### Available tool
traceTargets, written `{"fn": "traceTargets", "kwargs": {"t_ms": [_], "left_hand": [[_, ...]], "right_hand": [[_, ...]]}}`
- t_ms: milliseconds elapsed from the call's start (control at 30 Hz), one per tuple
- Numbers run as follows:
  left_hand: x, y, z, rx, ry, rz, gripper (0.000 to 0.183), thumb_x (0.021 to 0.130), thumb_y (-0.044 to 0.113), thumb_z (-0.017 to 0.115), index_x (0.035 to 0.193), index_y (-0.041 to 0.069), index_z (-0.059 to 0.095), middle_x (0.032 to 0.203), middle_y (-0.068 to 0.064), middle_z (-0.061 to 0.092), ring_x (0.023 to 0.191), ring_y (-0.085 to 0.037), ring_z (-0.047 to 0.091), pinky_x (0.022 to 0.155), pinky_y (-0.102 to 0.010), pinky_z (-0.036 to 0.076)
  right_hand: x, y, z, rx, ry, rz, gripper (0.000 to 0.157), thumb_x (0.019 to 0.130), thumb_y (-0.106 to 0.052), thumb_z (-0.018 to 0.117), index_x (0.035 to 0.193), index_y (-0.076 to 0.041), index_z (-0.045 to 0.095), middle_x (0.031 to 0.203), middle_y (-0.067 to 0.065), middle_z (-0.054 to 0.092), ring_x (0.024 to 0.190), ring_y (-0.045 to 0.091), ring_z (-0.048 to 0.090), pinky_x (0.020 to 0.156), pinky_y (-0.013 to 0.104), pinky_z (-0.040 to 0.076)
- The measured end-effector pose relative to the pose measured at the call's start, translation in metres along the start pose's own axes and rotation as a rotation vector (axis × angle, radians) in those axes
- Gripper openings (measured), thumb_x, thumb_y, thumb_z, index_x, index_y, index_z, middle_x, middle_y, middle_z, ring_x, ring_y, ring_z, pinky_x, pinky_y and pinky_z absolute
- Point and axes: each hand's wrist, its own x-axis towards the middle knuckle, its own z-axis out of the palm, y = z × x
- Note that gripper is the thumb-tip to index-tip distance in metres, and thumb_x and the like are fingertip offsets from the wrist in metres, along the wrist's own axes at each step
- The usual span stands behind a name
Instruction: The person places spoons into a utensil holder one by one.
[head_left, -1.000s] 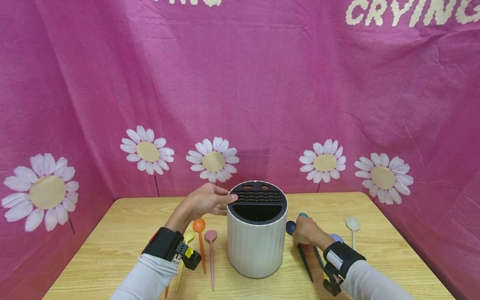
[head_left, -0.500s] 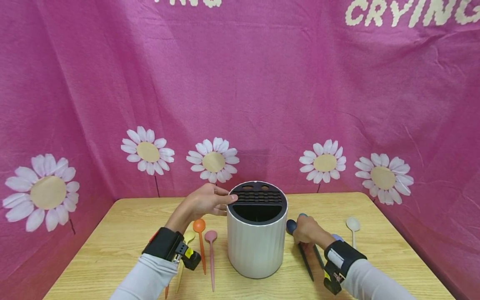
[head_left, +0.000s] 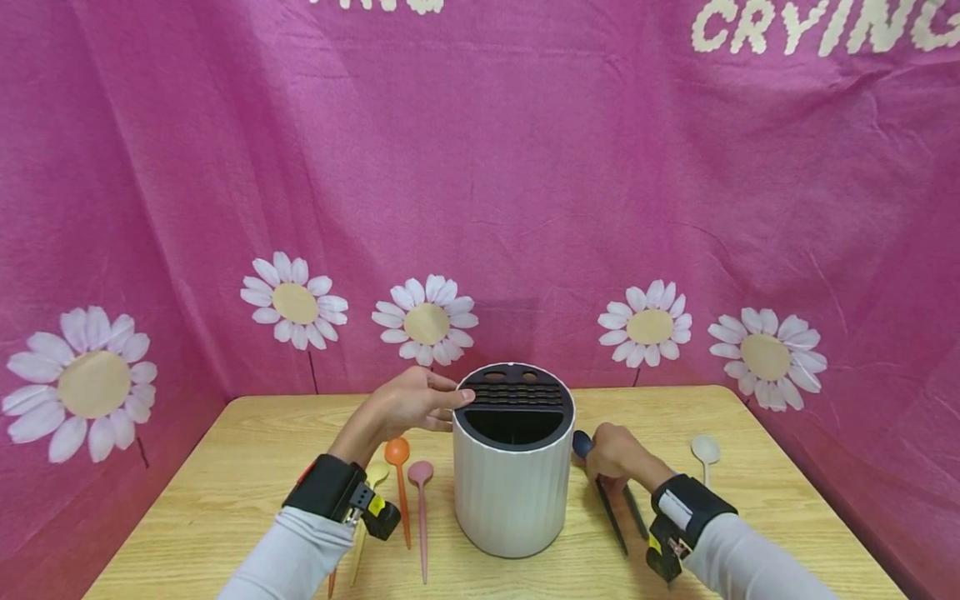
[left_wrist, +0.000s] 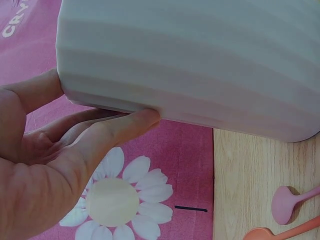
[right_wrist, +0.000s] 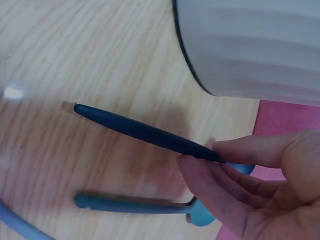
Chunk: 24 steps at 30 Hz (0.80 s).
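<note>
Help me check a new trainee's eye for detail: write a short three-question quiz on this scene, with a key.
1. Multiple choice: What does the right hand pinch?
A) orange spoon
B) dark blue spoon
C) yellow spoon

2. True or false: The left hand touches the white container.

3. Fill in: Among the spoons to the left of the white container in the head view, the ____ one lies nearest to it.

Key:
1. B
2. True
3. Pink: the pink spoon
</note>
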Motion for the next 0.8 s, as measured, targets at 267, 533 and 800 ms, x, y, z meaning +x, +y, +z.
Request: {"fn": "traceTargets", "kwargs": {"t_ms": [267,533,800], "left_hand": [[0.0,-0.001,0.002,0.012,0.001,0.017,0.042,0.099,0.021,0.068,0.132,-0.005,0.064,0.115,-0.014,0.074,0.1,-0.025,0.074,0.094,-0.043,0.059],[-0.001,-0.002,0.001,0.021,0.004,0.017,0.041,0.099,0.021,0.068,0.131,-0.005,0.065,0.113,-0.014,0.074,0.099,-0.025,0.074,0.094,-0.043,0.06],[0.0,-0.002,0.0,0.016,0.005,0.015,0.043,0.099,0.021,0.068,0.132,-0.005,0.064,0.114,-0.015,0.073,0.1,-0.026,0.074,0.094,-0.044,0.059]], "right_hand": [[0.0,-0.011,-0.029,0.136,-0.036,-0.027,0.006,0.076,0.005,0.066,0.076,0.005,0.06,0.064,0.018,0.066,0.057,0.032,0.073,0.057,0.04,0.064],[0.0,-0.025,-0.065,0.191,0.006,-0.083,0.009,0.076,0.0,0.066,0.069,0.001,0.06,0.059,0.01,0.064,0.053,0.023,0.071,0.058,0.038,0.064],[-0.007,-0.038,-0.086,0.243,0.011,-0.14,0.009,0.081,0.0,0.067,0.078,0.0,0.059,0.064,0.008,0.061,0.054,0.017,0.067,0.061,0.038,0.064]]}}
